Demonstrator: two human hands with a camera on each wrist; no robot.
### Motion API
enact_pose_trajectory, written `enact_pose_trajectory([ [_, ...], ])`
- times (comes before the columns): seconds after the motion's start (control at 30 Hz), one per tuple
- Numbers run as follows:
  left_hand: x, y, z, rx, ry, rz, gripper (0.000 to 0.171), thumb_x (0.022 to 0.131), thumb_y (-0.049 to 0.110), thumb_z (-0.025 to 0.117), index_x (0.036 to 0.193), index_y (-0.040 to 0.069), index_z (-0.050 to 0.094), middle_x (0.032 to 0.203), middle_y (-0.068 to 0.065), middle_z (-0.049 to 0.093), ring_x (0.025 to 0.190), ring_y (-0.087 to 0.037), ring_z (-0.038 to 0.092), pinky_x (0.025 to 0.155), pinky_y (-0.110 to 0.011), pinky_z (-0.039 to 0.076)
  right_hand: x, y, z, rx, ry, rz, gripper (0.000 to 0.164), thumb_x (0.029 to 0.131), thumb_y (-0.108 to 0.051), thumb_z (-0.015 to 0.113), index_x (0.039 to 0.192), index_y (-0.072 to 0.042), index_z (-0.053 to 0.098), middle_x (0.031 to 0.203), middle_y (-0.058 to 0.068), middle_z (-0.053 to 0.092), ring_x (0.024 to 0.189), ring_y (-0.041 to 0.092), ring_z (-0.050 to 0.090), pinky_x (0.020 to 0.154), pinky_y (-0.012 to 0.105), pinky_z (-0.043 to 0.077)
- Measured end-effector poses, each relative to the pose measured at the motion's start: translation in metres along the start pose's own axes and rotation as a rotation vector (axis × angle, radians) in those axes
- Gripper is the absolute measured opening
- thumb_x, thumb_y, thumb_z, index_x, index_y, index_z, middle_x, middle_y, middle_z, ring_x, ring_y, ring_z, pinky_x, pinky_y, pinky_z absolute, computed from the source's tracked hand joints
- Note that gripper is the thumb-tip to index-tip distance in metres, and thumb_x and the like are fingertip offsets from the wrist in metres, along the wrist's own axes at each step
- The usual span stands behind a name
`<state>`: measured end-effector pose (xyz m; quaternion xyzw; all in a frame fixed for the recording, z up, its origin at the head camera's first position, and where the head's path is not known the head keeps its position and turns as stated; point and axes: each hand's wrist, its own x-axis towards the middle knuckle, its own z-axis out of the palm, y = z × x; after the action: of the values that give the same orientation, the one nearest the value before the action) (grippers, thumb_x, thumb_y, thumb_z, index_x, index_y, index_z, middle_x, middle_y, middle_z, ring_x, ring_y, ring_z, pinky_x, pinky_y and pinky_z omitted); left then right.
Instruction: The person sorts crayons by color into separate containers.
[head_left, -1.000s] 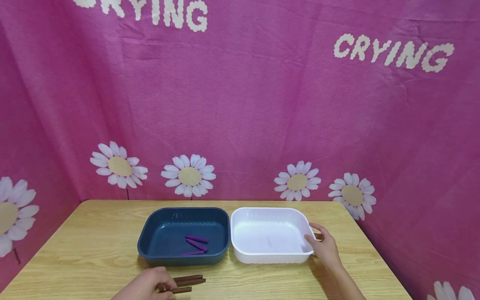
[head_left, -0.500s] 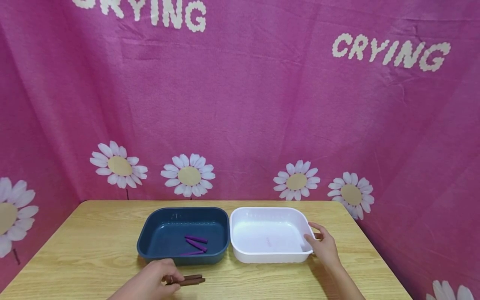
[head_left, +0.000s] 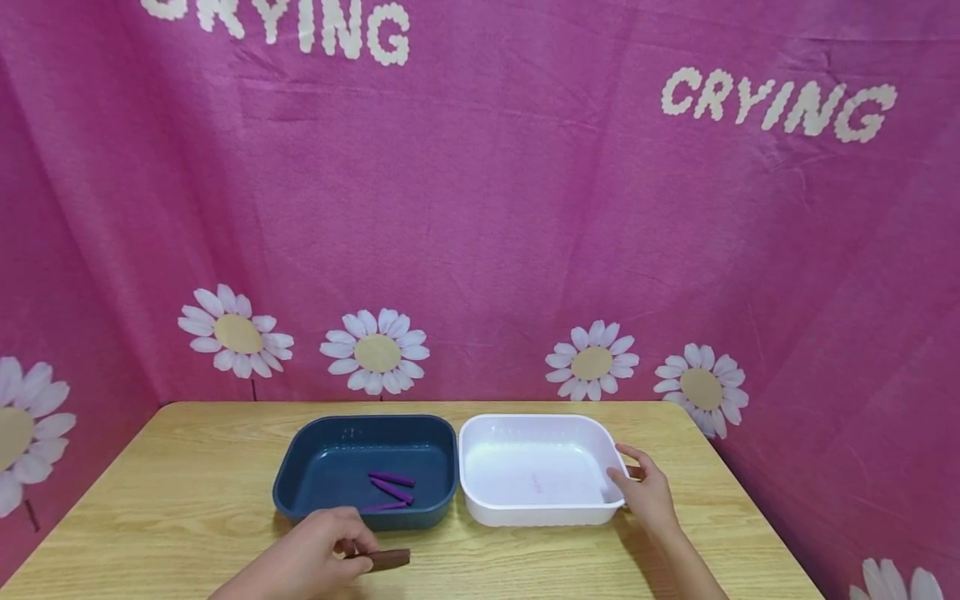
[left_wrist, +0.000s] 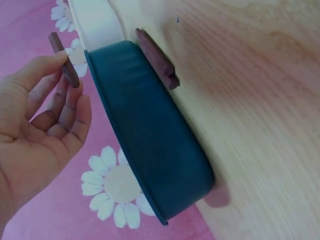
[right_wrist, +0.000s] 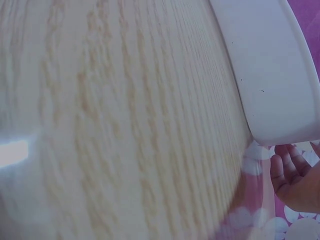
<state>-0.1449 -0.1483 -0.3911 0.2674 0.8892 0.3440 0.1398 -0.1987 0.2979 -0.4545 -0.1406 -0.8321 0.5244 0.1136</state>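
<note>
My left hand pinches a brown crayon between thumb and fingertips, raised off the table in the left wrist view. More brown crayons lie close together on the table along the near side of the dark blue tray; in the head view the hand partly hides them. Inside that tray, three purple crayons rest near its front right. My right hand grips the right wall of the white tray, thumb over the rim and fingers outside. Only part of this hand appears in the right wrist view.
Both trays stand side by side on a light wooden table, their adjoining walls touching or nearly so. A pink curtain with daisies and lettering hangs behind and around the table.
My left hand has moved slightly right and away from me, lifting the brown crayon over the others on the table. The right hand stays on the white tray.
</note>
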Motion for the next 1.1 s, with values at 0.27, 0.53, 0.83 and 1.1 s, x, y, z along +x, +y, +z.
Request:
enact_pose_trajectory([
  [0.27, 0.003, 0.007, -0.003, 0.034, 0.04, 0.08, 0.006, 0.083, 0.024, 0.07, 0.088, 0.023, 0.073, 0.08, 0.014, 0.057, 0.072, 0.0, 0.047, 0.062, -0.017, 0.044, -0.001, 0.0, 0.001, 0.006, 0.001, 0.007, 0.047, 0.089, -0.009, 0.06, 0.133, -0.005, 0.047, 0.111, 0.029, 0.057, 0.084, 0.017, 0.06, 0.064, 0.027, 0.056],
  [0.53, 0.006, 0.012, -0.008, 0.014, 0.037, 0.134, 0.007, 0.082, 0.019, 0.07, 0.089, 0.016, 0.073, 0.079, 0.012, 0.057, 0.069, 0.001, 0.047, 0.06, -0.016, 0.046, -0.001, 0.0, 0.002, 0.013, 0.007, 0.009, 0.046, 0.089, -0.008, 0.06, 0.133, -0.005, 0.048, 0.11, 0.028, 0.058, 0.082, 0.015, 0.059, 0.063, 0.025, 0.055],
  [0.83, 0.011, 0.018, -0.013, 0.032, 0.072, 0.192, 0.01, 0.083, 0.019, 0.07, 0.091, 0.013, 0.072, 0.08, 0.011, 0.059, 0.068, 0.003, 0.045, 0.057, -0.016, 0.044, 0.0, 0.001, 0.002, 0.018, 0.013, 0.013, 0.046, 0.089, -0.007, 0.06, 0.133, -0.005, 0.048, 0.108, 0.026, 0.058, 0.081, 0.015, 0.058, 0.062, 0.025, 0.055],
  [1.1, 0.019, 0.02, -0.015, 0.048, 0.118, 0.214, 0.008, 0.083, 0.02, 0.07, 0.088, 0.014, 0.072, 0.081, 0.012, 0.06, 0.068, 0.004, 0.046, 0.059, -0.016, 0.046, -0.001, 0.001, 0.001, 0.031, 0.015, 0.017, 0.046, 0.088, -0.006, 0.059, 0.133, -0.005, 0.048, 0.11, 0.028, 0.057, 0.082, 0.014, 0.059, 0.064, 0.026, 0.056],
])
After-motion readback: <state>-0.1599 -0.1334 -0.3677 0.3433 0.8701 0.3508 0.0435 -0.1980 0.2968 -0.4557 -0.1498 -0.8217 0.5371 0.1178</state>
